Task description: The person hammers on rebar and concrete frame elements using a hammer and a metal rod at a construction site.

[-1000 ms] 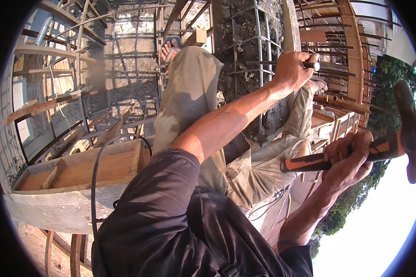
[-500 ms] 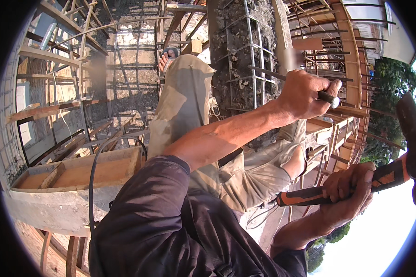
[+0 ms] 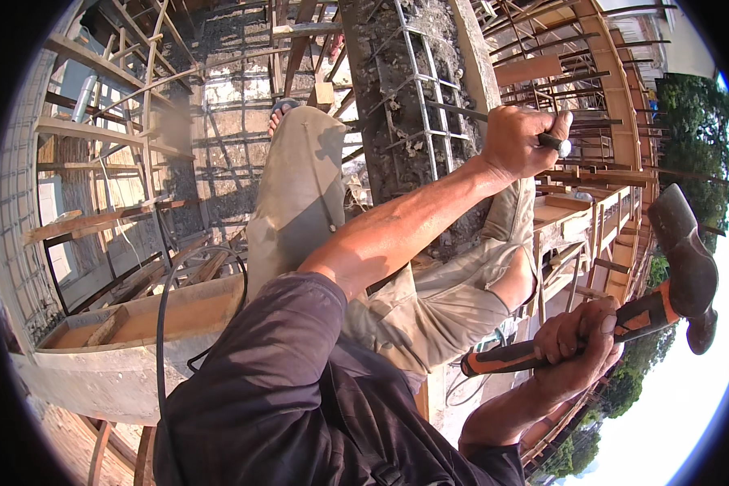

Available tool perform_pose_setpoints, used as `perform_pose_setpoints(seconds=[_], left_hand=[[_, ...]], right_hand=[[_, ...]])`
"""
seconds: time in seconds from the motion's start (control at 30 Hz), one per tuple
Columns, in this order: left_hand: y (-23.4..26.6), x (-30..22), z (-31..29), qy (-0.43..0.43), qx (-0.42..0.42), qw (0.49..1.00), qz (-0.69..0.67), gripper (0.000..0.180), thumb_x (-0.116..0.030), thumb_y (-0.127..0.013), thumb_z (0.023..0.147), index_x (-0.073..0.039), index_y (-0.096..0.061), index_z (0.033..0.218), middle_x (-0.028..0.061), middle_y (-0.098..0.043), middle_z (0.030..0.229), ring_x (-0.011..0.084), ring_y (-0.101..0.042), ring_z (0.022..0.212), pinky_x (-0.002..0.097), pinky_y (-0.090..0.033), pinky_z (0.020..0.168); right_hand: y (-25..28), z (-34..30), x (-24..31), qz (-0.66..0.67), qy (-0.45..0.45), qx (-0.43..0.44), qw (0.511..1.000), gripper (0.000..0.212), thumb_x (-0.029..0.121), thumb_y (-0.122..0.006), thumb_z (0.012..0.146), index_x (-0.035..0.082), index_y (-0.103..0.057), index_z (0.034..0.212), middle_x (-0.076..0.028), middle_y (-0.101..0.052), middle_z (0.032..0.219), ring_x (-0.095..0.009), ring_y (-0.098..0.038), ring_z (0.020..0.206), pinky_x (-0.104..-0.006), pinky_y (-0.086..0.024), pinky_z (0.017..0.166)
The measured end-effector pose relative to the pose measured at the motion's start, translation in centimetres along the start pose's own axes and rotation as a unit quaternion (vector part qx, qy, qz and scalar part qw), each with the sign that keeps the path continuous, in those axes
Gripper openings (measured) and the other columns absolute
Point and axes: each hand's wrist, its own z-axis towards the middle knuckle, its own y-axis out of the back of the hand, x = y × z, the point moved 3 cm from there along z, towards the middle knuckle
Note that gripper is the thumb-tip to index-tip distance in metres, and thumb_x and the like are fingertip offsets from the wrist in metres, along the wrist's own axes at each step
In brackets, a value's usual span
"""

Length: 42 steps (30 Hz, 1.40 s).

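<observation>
My left hand [image 3: 520,144] is closed round a steel chisel [image 3: 455,110]. The chisel's blunt round end sticks out past my thumb, and its shaft reaches left across the rebar [image 3: 421,78] of a rough concrete beam [image 3: 378,73]. Whether its tip touches the concrete I cannot make out. Lower right, my right hand [image 3: 577,344] grips a hammer by its black and orange handle [image 3: 502,358]. The dark metal hammer head [image 3: 688,271] is raised, apart from the chisel.
My legs in tan trousers [image 3: 296,178] straddle the beam. A wooden plank [image 3: 471,57] edges it on the right. Timber framing [image 3: 89,130] stands lower on the left, beside a wooden trough [image 3: 178,312] and a black cable [image 3: 160,332]. More wooden formwork [image 3: 624,97] lines the right.
The view has shifted, so the beam and both hands sit farther left. The hammer has swung a little toward the chisel, and its head shows more fully. Both grips are unchanged.
</observation>
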Motion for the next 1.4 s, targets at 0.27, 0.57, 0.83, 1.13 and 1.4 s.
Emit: perform_pose_setpoints(seconds=[0.27, 0.57, 0.83, 1.13, 1.4], left_hand=[[1.7, 4.3, -0.6, 0.058, 0.017, 0.996, 0.060, 0.043, -0.027, -0.067, 0.095, -0.001, -0.064, 0.061, 0.0057, -0.050, 0.044, 0.0061, -0.041, 0.043, 0.0313, -0.032, 0.040], [1.4, 5.6, -0.7, 0.028, 0.061, 0.993, 0.098, 0.033, -0.024, -0.069, 0.092, -0.001, -0.070, 0.068, 0.0107, -0.049, 0.047, 0.0068, -0.044, 0.043, 0.0317, -0.036, 0.042], [1.5, 4.2, -0.5, 0.055, 0.056, 0.993, 0.086, 0.028, -0.026, -0.071, 0.089, -0.004, -0.073, 0.073, 0.0113, -0.057, 0.051, 0.0141, -0.048, 0.041, 0.0330, -0.040, 0.044], [1.9, 6.1, -0.9, -0.015, 0.105, 0.992, 0.069, 0.015, -0.021, -0.078, 0.075, -0.008, -0.074, 0.082, 0.0126, -0.065, 0.065, 0.0224, -0.061, 0.053, 0.0352, -0.046, 0.053], [2.5, 5.3, -0.6, 0.136, 0.181, 0.967, 0.119, 0.022, -0.027, -0.078, 0.072, -0.010, -0.078, 0.086, 0.0117, -0.072, 0.073, 0.0231, -0.069, 0.063, 0.0370, -0.053, 0.062]], right_hand=[[-1.7, 1.7, 1.2, -0.002, 0.055, -0.085, 0.995, 0.034, 0.031, -0.054, 0.100, 0.008, -0.043, 0.078, 0.002, -0.031, 0.052, -0.006, -0.026, 0.036, -0.0238, -0.022, 0.033], [-4.1, 3.3, -6.8, -0.184, -0.225, 0.013, 0.957, 0.038, 0.028, -0.072, 0.093, 0.009, -0.047, 0.071, 0.002, -0.043, 0.051, -0.007, -0.038, 0.039, -0.0246, -0.030, 0.037], [-1.1, 5.0, 8.8, 0.009, 0.226, -0.114, 0.967, 0.042, 0.026, -0.051, 0.102, 0.017, -0.033, 0.064, 0.005, -0.027, 0.050, -0.004, -0.022, 0.037, -0.0233, -0.024, 0.033], [-3.9, 2.6, -7.1, -0.174, -0.202, 0.040, 0.963, 0.033, 0.026, -0.073, 0.091, 0.007, -0.052, 0.074, 0.003, -0.043, 0.049, -0.008, -0.039, 0.037, -0.0242, -0.030, 0.037], [-1.0, 4.6, 11.6, 0.008, 0.287, -0.085, 0.954, 0.040, 0.017, -0.048, 0.100, 0.016, -0.035, 0.062, 0.005, -0.025, 0.050, -0.005, -0.023, 0.036, -0.0221, -0.025, 0.036]])
